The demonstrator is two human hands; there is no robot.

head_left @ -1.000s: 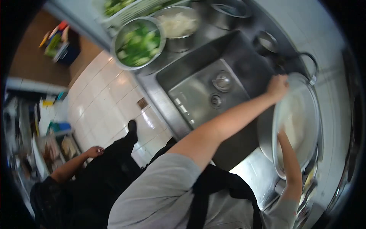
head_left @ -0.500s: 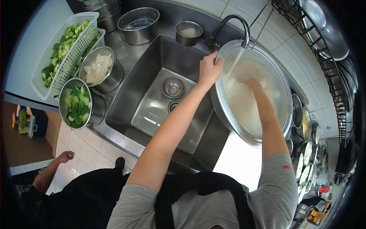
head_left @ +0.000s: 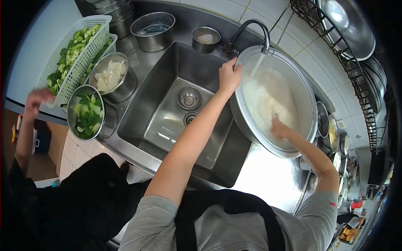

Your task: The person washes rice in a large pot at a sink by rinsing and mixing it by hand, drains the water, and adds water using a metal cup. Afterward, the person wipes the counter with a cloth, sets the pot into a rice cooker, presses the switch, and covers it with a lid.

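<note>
My left hand (head_left: 230,77) is closed on the rim of a large metal pot (head_left: 247,115), at its left side near the faucet. Cloudy, whitish water (head_left: 268,92) fills much of the pot, and whatever lies beneath is hard to make out. My right hand (head_left: 280,129) is inside, near the front wall, its fingers stretched forward and partly hidden in the water. From the black faucet (head_left: 251,23) a stream of water (head_left: 257,65) runs into the pot. The pot stands tilted at the right edge of the steel sink (head_left: 167,121).
Left of the sink stand a metal pot of chopped greens (head_left: 88,115), one of pale slices (head_left: 111,75) and a white basket of broccoli (head_left: 75,50). A co-worker's hand (head_left: 39,100) is beside the basket. A wire rack (head_left: 351,67) hangs at the right.
My right hand has moved from the far part of the pot toward its front wall, rising partly out of the water. The co-worker's hand has come up to the broccoli basket.
</note>
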